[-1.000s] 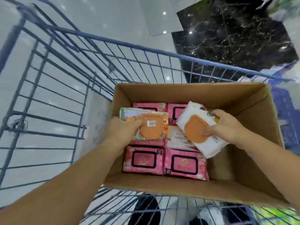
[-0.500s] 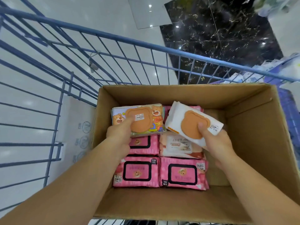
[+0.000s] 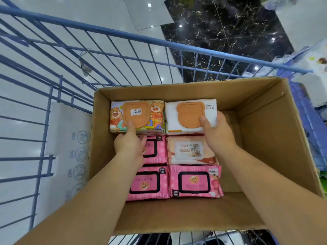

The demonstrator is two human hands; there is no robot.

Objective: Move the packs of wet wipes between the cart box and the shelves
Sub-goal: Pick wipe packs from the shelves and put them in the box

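Observation:
A cardboard box (image 3: 276, 138) sits in a blue wire cart (image 3: 123, 36). Along its far wall lie a colourful bear-print wipes pack (image 3: 116, 115) and a white wipes pack (image 3: 191, 114), both with orange bear-shaped lids. My left hand (image 3: 130, 145) holds the near edge of the bear-print pack, thumb on its lid. My right hand (image 3: 219, 133) grips the white pack's right near corner, thumb on the lid. Nearer to me lie pink packs (image 3: 194, 183) and a peach pack (image 3: 189, 151), partly hidden by my arms.
The box's right third shows bare cardboard floor (image 3: 233, 177). A white sheet with round symbols (image 3: 70, 156) leans against the cart's left wall. Shelves with white goods (image 3: 311, 68) stand at the far right. Glossy white and black marble floor lies beyond the cart.
Both hands moved the two bear-lid packs forward and down; the packs now lie flat, side by side, against the box's far wall.

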